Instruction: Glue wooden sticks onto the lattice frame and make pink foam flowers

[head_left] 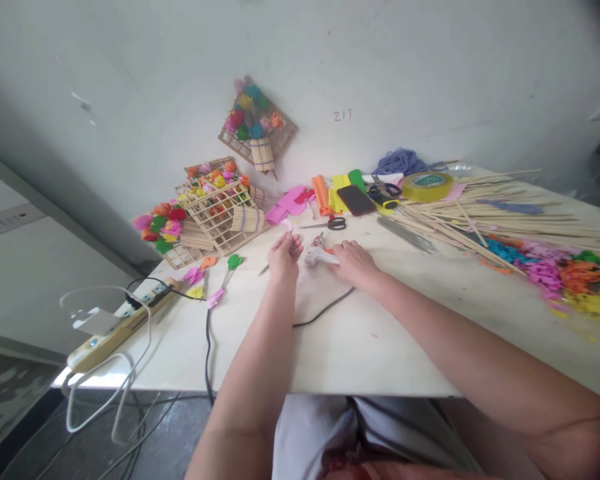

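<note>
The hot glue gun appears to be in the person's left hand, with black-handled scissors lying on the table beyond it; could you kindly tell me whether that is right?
Not quite: the head view shows the hot glue gun in the right hand, not the left hand. The black-handled scissors do lie on the table beyond it.

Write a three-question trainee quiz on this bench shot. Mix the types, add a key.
1. Which hand holds the white glue gun?
2. True or false: the phone lies to the right of the power strip in the picture.
3. Fill in the colour: the large roll of tape at the back of the table is ____.

Key: 1. The right hand. 2. True. 3. Yellow.
</note>
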Motion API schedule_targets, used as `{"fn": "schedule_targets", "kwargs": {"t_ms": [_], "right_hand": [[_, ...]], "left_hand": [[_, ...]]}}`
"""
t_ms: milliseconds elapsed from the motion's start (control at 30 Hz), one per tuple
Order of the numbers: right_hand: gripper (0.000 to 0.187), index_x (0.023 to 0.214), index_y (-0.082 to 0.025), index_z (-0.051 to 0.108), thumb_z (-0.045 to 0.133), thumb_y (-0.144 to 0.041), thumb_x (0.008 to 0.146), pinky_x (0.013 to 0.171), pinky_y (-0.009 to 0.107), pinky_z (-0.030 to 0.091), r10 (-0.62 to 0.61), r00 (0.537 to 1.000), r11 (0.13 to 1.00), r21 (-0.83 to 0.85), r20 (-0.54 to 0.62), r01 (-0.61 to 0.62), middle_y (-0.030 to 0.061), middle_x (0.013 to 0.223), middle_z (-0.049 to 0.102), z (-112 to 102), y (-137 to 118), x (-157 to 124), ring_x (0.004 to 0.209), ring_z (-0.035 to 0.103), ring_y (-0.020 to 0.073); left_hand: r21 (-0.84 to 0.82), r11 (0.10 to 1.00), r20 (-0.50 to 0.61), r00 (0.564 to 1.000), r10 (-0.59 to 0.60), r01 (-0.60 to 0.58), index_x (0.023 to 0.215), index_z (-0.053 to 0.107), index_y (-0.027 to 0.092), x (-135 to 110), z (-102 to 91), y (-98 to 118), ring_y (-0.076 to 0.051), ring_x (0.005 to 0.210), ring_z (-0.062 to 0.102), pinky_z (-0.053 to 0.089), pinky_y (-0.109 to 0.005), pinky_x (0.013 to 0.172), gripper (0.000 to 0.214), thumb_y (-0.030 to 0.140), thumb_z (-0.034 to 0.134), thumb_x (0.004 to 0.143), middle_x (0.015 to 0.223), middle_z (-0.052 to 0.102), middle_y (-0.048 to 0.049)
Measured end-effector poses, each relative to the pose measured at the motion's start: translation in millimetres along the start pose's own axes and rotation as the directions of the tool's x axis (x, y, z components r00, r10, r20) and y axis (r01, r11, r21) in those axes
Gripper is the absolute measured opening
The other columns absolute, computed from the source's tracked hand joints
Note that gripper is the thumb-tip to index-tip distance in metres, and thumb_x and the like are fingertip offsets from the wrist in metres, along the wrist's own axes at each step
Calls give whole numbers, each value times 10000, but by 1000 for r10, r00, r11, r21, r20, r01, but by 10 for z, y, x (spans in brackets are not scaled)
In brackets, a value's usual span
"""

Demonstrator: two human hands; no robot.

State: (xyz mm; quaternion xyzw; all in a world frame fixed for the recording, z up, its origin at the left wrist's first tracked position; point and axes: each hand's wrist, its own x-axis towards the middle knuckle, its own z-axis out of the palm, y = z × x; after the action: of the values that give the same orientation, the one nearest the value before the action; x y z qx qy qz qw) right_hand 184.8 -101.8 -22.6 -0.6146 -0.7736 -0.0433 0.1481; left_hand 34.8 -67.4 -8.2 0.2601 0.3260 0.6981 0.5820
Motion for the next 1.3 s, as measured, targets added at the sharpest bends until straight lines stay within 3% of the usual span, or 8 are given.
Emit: {"fn": "schedule_targets", "kwargs": {"t_ms": [300, 567, 733, 800, 867, 1000, 1133, 1300], "right_hand": [[432, 1161, -137, 452, 502, -188, 735, 691, 322, 408, 34, 998, 999, 7, 59, -35, 138, 950, 633, 3, -88, 47, 913, 575, 259], [238, 968, -138, 604, 442, -211, 810, 733, 335, 387, 16, 998, 997, -77, -54, -21, 158, 887, 650, -99, 21, 52, 889, 581, 263], [362, 1092, -229, 594, 525, -378, 769, 666, 322, 412, 208, 957, 956, 248, -204, -155, 86, 832, 671, -189, 160, 57, 800, 608, 247], [361, 1041, -208, 605, 559, -383, 728, 617, 298, 427, 270, 944, 834, 537, -189, -131, 57, 750, 657, -202, 194, 59, 730, 608, 219], [297, 938, -169, 601, 583, -330, 689, 530, 259, 424, 261, 961, 596, 799, -97, -81, 24, 642, 614, -194, 220, 57, 612, 584, 172], [226, 834, -153, 552, 615, -258, 644, 375, 208, 327, 136, 990, 189, 980, 36, -61, -53, 471, 483, -151, 254, 34, 396, 429, 89], [231, 791, -157, 540, 643, -323, 668, 350, 202, 275, 30, 999, 31, 999, 24, -25, -76, 417, 421, -135, 242, 11, 349, 355, 65], [309, 714, -169, 508, 674, -422, 654, 337, 205, 255, 8, 997, -22, 997, 78, -78, -85, 407, 374, -125, 210, 2, 335, 344, 60]], "left_hand": [[56, 998, -11, 1000, -18, 18, 779, 588, 102, 20, -42, -24, -49, 485, 547, 445, -161, 491, 107, 140, 632, 689, 615, 611, -11], [40, 999, -64, 998, 8, -5, 782, 590, 88, 30, -55, -16, -47, 456, 535, 436, -152, 471, 89, 112, 607, 698, 583, 609, -18], [43, 999, -61, 998, -4, 6, 767, 586, 86, 20, -58, -28, -52, 456, 543, 441, -157, 478, 77, 101, 602, 693, 577, 610, -22], [52, 998, -56, 998, -22, 25, 771, 583, 86, 19, -60, -39, -57, 456, 547, 444, -160, 477, 78, 97, 597, 695, 580, 612, -25], [63, 997, -40, 998, -42, 45, 771, 581, 86, 18, -62, -54, -56, 452, 545, 443, -159, 473, 74, 95, 590, 697, 579, 609, -24], [88, 993, 17, 997, -74, 72, 771, 586, 88, 11, -65, -89, -49, 450, 539, 432, -147, 458, 81, 112, 601, 695, 591, 604, -17], [104, 988, 61, 991, -118, 111, 793, 587, 89, -12, -49, -113, -47, 454, 537, 423, -143, 449, 103, 116, 606, 695, 609, 605, -17], [110, 983, 88, 983, -159, 149, 802, 588, 105, -30, -26, -123, -42, 454, 532, 419, -138, 451, 100, 131, 602, 706, 603, 604, -8]]}}
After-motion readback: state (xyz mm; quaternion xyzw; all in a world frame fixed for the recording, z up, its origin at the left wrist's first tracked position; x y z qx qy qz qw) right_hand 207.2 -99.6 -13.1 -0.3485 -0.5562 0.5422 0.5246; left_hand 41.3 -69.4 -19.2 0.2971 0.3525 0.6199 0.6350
